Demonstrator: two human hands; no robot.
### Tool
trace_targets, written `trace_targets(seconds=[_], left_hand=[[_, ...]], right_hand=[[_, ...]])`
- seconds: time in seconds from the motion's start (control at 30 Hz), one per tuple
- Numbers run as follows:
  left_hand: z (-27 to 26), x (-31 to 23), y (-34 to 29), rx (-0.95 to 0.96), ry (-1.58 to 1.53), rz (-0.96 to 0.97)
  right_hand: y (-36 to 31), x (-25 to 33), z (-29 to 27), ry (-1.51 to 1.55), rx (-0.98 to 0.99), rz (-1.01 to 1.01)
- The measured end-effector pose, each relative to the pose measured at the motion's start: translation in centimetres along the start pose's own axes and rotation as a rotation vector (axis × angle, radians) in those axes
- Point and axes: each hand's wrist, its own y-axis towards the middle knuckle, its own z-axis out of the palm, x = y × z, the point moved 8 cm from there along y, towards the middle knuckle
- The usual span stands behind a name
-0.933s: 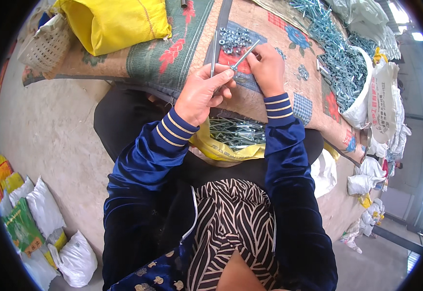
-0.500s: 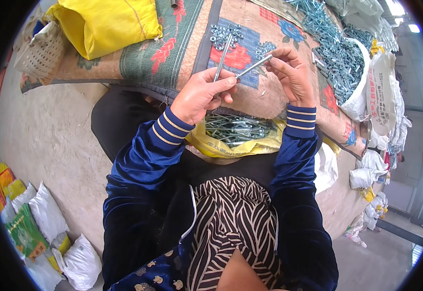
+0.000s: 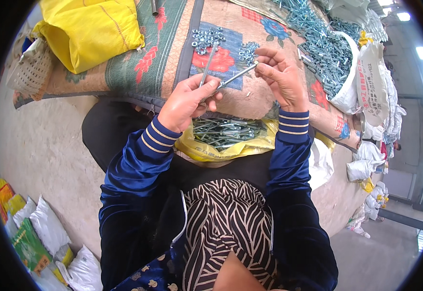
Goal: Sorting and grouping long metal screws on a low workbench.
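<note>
My left hand (image 3: 184, 101) is closed around two slim metal bolts. One long bolt (image 3: 208, 65) points up and away from the fist; the other bolt (image 3: 239, 76) slants to the right. At that second bolt's far tip, the thumb and forefinger of my right hand (image 3: 285, 81) are pinched together, and a small bright bit shows between them, too small to name. Beyond the hands, a cluster of small metal nuts (image 3: 206, 39) and a smaller pile of nuts (image 3: 248, 52) lie on the patterned padded cloth (image 3: 148, 89).
Below my hands, a yellow bag (image 3: 197, 151) holds many long bolts (image 3: 228, 131). A large white sack (image 3: 349, 97) of metal pieces spills at the right. A yellow sack (image 3: 92, 36) and woven basket (image 3: 29, 72) are at the far left; filled bags (image 3: 46, 220) stand on the floor.
The whole view has shifted slightly, so everything sits further left. More of the slanting bolt shows between my hands, with my right fingers now at its tip.
</note>
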Motion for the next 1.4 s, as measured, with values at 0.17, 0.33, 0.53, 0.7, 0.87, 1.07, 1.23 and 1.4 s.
trace_targets(seconds=[0.17,0.33,0.53,0.7,0.87,1.07,1.23,1.4], left_hand=[[0.7,-0.1,0.0,-0.062,-0.074,0.028],[0.2,-0.4,0.2,-0.012,-0.079,0.079],[-0.6,0.6,0.8,-0.035,-0.117,0.082],[-0.1,0.2,0.4,-0.042,-0.002,0.087],[0.6,1.0,0.0,0.085,0.131,-0.103],[0.7,1.2,0.1,0.162,0.235,-0.144],[0.0,0.8,0.0,-0.023,0.127,-0.033],[0.6,-0.6,-0.5,-0.094,0.213,0.192]], right_hand=[[-1.1,-2.4,2.8,0.092,0.038,0.113],[-2.3,-2.1,5.5,-0.119,0.104,0.147],[-1.5,-2.8,1.6,-0.089,0.084,0.241],[-1.2,-2.4,2.9,0.157,0.019,0.158],[-1.1,-0.9,2.4,0.098,-0.016,0.075],[-1.7,-0.8,2.1,0.160,-0.045,0.073],[-1.9,-1.5,3.0,-0.239,0.022,0.117],[-1.2,-0.7,2.9,-0.602,-0.052,0.102]])
